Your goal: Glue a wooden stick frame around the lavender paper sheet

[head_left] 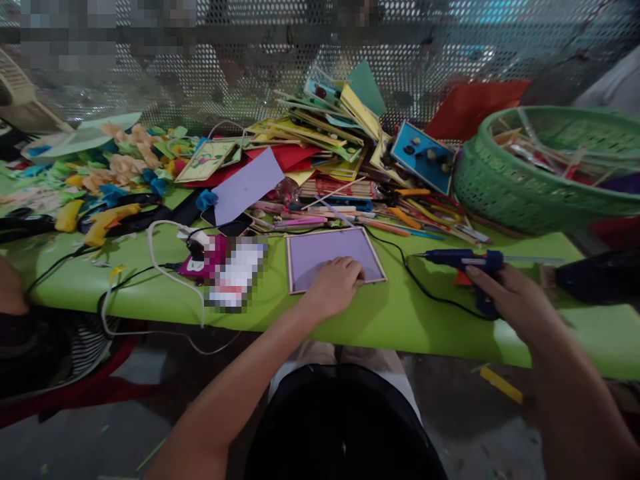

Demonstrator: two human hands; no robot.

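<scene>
A purple card (320,250) with thin wooden sticks along its edges lies flat on the green table in front of me. My left hand (336,283) rests over its lower right part, fingers bent and close together. Whatever lies beneath those fingers is hidden. To the right, my right hand (515,293) is wrapped round a dark blue glue gun (487,263), its nozzle pointing left towards the card. A clear glue stick (533,259) sticks out of the gun's back end, and its black cord (425,290) runs left across the table.
A magenta power socket (205,259) with cables stands left of the card. Behind lie pens, scissors (443,212) and a heap of coloured cards (325,133). A green basket (545,173) stands at the back right. Yellow glue guns (110,223) lie left. Another person's arm (10,290) shows at far left.
</scene>
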